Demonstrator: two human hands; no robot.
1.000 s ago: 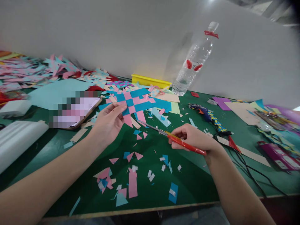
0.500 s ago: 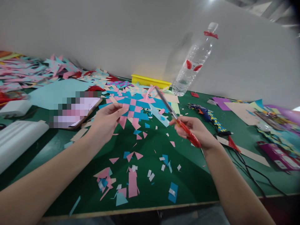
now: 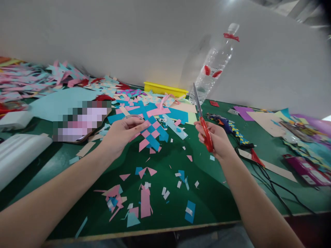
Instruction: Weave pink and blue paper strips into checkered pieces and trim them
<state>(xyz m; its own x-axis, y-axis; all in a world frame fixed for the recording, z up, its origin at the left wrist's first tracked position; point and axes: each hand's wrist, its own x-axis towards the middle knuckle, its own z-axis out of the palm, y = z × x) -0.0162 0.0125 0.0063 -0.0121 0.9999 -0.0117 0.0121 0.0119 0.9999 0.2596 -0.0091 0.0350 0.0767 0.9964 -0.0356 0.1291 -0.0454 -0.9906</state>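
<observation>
- Left hand (image 3: pixel 121 133), centre-left of frame: fingers closed on the edge of a woven mat (image 3: pixel 151 132) of pink and blue paper strips, held just above the green table (image 3: pixel 219 199).
- Mat sits at frame centre, tilted, loose strip ends pointing down and right.
- Right hand (image 3: pixel 216 139), right of centre: fist wrapped round the red handles of scissors (image 3: pixel 203 119); blades upright, tips toward the top of the frame. Blades look closed together.
- Scissors and mat well apart, not touching.
- Paper scraps (image 3: pixel 144 196) in pink, blue and white litter the table below the hands, lower centre.
- More woven pieces and strips (image 3: pixel 144 106) lie just behind the mat, centre.
- Clear bottle (image 3: pixel 214 65) with red band at the neck stands upper right of centre, against the grey wall.
- Yellow tray (image 3: pixel 165 89) left of the bottle, at the wall.
- Phone (image 3: pixel 82 120), screen blurred, left of the left hand.
- Heap of strips (image 3: pixel 33 77) at upper left.
- Black cable (image 3: pixel 274 186) runs along the lower right.
- Both forearms enter from the bottom corners.
</observation>
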